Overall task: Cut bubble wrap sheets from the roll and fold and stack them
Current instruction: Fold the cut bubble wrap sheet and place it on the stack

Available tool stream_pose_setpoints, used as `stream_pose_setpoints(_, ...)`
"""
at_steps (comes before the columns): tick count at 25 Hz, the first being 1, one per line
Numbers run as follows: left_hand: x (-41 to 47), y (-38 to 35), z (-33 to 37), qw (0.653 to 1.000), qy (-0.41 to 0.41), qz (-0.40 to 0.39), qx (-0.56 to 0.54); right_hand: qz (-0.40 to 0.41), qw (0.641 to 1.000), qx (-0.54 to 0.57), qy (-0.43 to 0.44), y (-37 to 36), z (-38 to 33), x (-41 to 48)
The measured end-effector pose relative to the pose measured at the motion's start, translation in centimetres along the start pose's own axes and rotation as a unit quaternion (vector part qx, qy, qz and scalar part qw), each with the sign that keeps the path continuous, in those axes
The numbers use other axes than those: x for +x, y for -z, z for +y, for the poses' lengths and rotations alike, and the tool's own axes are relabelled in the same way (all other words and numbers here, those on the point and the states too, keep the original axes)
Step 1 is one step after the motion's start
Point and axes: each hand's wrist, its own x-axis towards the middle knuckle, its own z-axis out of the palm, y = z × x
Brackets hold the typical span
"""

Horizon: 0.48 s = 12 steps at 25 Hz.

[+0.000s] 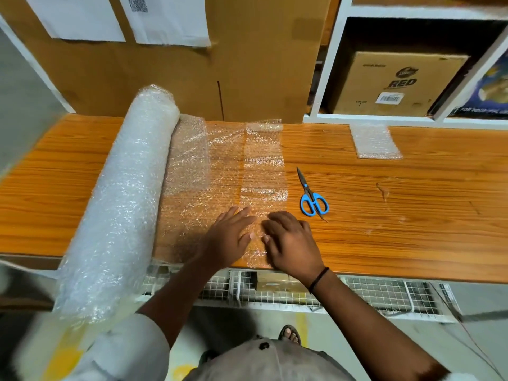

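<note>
Bubble wrap (pixel 228 166) unrolled flat on wooden bench (pixel 398 210) right of roll (pixel 123 204), w/ left hand (pixel 229 240) & right hand (pixel 291 243) pressed open-palmed side by side on its near edge, scissors (pixel 312 198) just beside, untouched; risk: sheet slips, fold goes crooked.

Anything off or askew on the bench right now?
Mostly tidy. The bubble wrap roll lies skewed, and its near end overhangs the front edge of the table. The wood has a scuff mark right of the scissors. The folded sheet lies flat by the shelf. Both hands press the unrolled wrap.
</note>
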Motion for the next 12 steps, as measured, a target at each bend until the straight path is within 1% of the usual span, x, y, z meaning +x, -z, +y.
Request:
stream_pose_setpoints(3, -0.3, -0.2, -0.4, 1.000, -0.007, -0.001, 0.002, -0.006, 1.000, 0.008, 0.024, 0.0, -0.5, -2.5)
stream_pose_setpoints(8, -0.5, 0.1, -0.4, 1.000, 0.000, -0.013, -0.010, -0.040, 0.998, -0.021, 0.044, -0.3, -0.7, -4.7)
stream_pose_setpoints(12, -0.6, 0.6, 0.0, 0.999, 0.017, -0.042, -0.008, -0.031, 0.998, -0.030, 0.053, -0.5, -0.9, -5.0)
